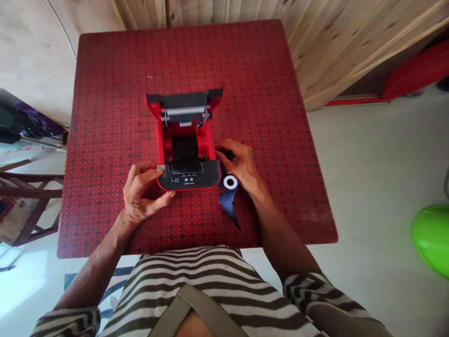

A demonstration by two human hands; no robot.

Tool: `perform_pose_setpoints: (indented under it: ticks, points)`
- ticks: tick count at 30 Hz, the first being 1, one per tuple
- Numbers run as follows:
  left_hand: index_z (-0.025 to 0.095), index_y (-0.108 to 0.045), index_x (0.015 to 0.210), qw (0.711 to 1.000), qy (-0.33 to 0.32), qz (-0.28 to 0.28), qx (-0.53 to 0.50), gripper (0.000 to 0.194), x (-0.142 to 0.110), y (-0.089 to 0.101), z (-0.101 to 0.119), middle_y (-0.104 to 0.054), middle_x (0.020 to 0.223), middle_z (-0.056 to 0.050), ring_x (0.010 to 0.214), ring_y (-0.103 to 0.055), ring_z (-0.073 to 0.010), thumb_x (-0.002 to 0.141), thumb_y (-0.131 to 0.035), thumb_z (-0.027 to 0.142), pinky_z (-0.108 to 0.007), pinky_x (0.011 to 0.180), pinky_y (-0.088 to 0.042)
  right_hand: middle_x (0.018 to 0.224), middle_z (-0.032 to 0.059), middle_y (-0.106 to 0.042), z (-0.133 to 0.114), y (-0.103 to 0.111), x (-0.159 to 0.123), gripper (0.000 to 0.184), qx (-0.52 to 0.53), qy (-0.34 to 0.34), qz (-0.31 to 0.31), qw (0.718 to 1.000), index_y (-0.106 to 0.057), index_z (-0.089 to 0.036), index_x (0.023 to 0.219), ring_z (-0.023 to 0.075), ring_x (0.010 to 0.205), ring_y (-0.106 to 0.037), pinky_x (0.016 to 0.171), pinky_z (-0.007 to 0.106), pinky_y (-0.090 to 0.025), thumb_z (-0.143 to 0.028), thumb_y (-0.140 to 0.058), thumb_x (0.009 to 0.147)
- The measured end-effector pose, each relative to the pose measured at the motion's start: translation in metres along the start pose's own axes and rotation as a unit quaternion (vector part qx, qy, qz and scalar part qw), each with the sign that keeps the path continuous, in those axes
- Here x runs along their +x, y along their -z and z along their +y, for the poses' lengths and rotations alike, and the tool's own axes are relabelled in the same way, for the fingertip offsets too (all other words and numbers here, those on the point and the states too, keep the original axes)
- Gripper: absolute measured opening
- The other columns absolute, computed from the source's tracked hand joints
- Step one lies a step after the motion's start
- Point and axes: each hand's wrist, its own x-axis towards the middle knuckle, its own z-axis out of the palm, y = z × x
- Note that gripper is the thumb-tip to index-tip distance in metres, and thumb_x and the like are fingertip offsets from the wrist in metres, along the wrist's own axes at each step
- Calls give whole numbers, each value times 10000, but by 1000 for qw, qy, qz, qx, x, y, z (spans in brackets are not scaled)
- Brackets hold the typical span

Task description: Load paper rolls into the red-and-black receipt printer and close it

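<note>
A red and black label printer [188, 178] sits on the table with its lid [184, 100] raised. Inside its red bay lies a black band [184, 150], which runs to the front panel. My left hand [142, 191] grips the printer's front left corner, fingers on the panel's edge and thumb below it. Curled against the printer's right side is my right hand [242, 164]; its fingertips are partly hidden there. Beside that hand, near the front right corner, stands a roll of dark blue ribbon [228, 199] with a white core, its loose end trailing towards me.
The table [259, 84] has a red patterned top and stands against a wooden plank wall [326, 42]. On the left is a dark wooden chair [31, 201]. A bright green rounded object [433, 238] rests on the floor at the far right.
</note>
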Motion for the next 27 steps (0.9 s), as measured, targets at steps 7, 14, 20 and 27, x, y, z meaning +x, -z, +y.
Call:
perform_pose_setpoints:
  ticks: [7,14,20,27]
  points:
    - [258,-588,1438,998,-36,3,56,577,-2,-1,1,-725,1197,-81,1075,-734,-238,948,-799,477,-394,904,-640,967,34,-836,-35,23,-3,170,-38,16,61,997,-820,-271,941,221,862,-747,803,388,-576,-348,-682,1002]
    - [253,-543,1529,997,-60,-1,54,658,-1,1,1,-713,1245,-95,1112,-732,-236,954,-812,425,-378,929,-657,1077,38,-815,-116,32,11,160,-169,163,-22,972,-825,-288,1059,234,952,-738,907,422,-617,-285,-665,1074]
    - [250,-555,1542,997,-41,-15,64,640,-7,1,2,-687,1272,-107,1121,-734,-225,980,-786,450,-348,926,-671,1068,119,-812,-123,-20,48,220,-359,197,-170,896,-807,-162,1073,281,1073,-740,981,421,-605,-57,-618,1035]
    - [269,-576,1519,997,-24,-23,67,594,-10,-1,2,-693,1267,-112,1116,-735,-232,991,-758,469,-365,909,-696,1012,132,-818,-110,-39,69,252,-401,175,-191,879,-805,-165,995,263,906,-779,800,372,-589,4,-619,972]
